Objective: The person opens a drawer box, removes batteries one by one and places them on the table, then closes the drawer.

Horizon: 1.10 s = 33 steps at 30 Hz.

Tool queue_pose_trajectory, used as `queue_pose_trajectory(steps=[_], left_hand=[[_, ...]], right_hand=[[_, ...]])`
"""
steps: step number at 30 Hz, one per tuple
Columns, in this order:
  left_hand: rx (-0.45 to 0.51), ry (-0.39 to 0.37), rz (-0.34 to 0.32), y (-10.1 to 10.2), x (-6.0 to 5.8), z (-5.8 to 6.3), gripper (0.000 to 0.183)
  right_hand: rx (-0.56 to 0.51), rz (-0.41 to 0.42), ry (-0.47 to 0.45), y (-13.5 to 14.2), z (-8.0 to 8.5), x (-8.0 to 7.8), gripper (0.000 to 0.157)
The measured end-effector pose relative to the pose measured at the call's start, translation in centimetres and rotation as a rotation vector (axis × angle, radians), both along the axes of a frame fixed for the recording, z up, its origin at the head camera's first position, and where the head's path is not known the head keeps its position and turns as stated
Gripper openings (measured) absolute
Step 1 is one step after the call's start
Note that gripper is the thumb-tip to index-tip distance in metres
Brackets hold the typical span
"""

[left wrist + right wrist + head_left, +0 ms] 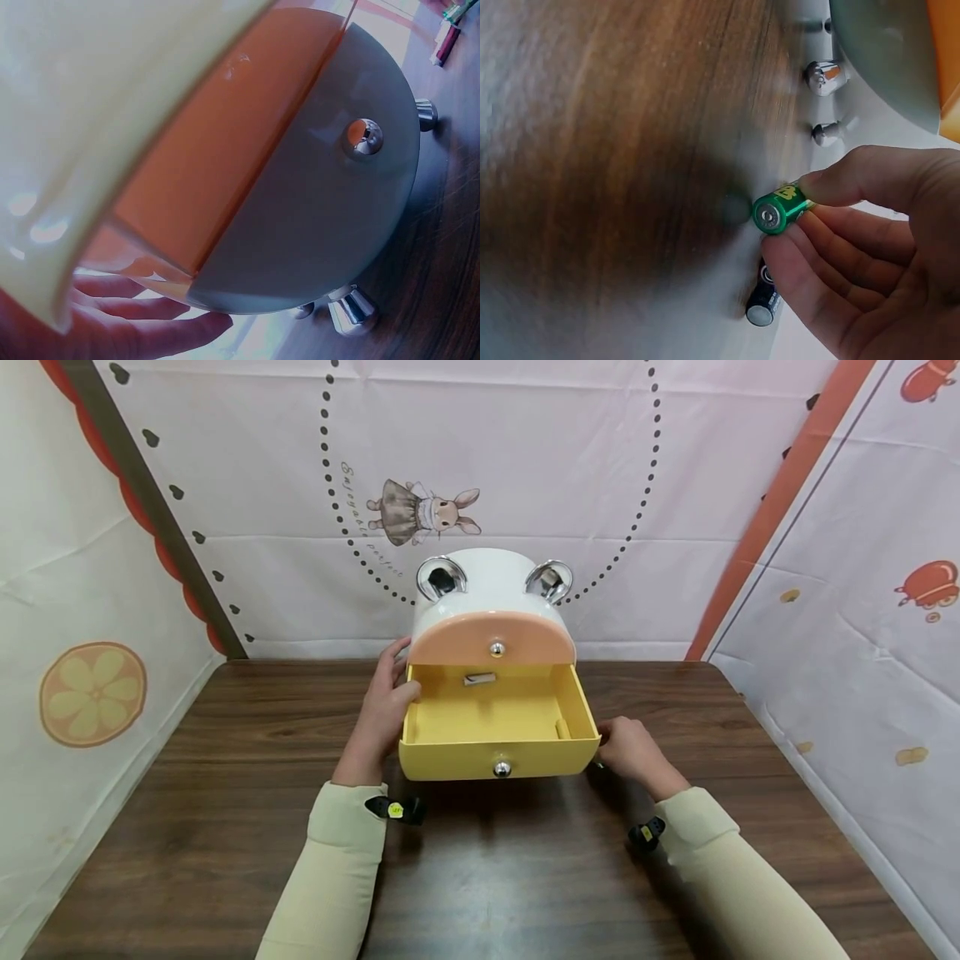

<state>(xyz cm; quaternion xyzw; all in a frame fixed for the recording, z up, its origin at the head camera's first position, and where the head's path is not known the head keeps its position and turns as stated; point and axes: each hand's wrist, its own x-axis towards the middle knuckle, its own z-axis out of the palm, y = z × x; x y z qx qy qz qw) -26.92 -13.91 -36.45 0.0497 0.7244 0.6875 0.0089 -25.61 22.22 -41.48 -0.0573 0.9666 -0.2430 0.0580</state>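
Observation:
In the head view, a small rounded cabinet (491, 577) with silver frog-like eyes has its yellow drawer (487, 760) pulled out. My left hand (385, 710) rests against the cabinet's left side, the thumb at the drawer's edge; in the left wrist view its fingers (180, 330) stretch along the side. Low beside the drawer's right front corner is my right hand (633, 750). In the right wrist view it pinches a green battery (780, 208) between thumb and finger. A dark battery (761, 306) lies just beyond, partly hidden by the hand.
Below the yellow drawer, the left wrist view shows an orange drawer (202, 157) and a grey one (315, 202) with a silver knob, both closed. Silver feet (351, 309) lift the cabinet off the wooden table (487, 877). Printed cloth (555, 460) stands behind and at both sides.

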Motion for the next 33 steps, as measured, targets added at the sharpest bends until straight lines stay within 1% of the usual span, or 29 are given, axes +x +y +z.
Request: queue_pose_trajectory(steps=[8, 12, 24, 33], left_hand=[[-0.006, -0.009, -0.002, 0.00, -0.06, -0.05, 0.082], [-0.013, -0.015, -0.002, -0.01, -0.13, -0.12, 0.082], [-0.009, -0.005, 0.002, 0.10, 0.03, 0.04, 0.083], [0.001, -0.006, 0.002, 0.13, 0.12, 0.17, 0.083]], right_hand=[[0.018, -0.009, -0.004, -0.12, -0.20, -0.05, 0.017], [0.024, -0.016, -0.013, -0.04, -0.30, -0.02, 0.020], [0.029, -0.011, 0.015, 0.17, -0.46, 0.13, 0.024], [0.015, 0.011, 0.025, 0.23, -0.05, 0.68, 0.034]])
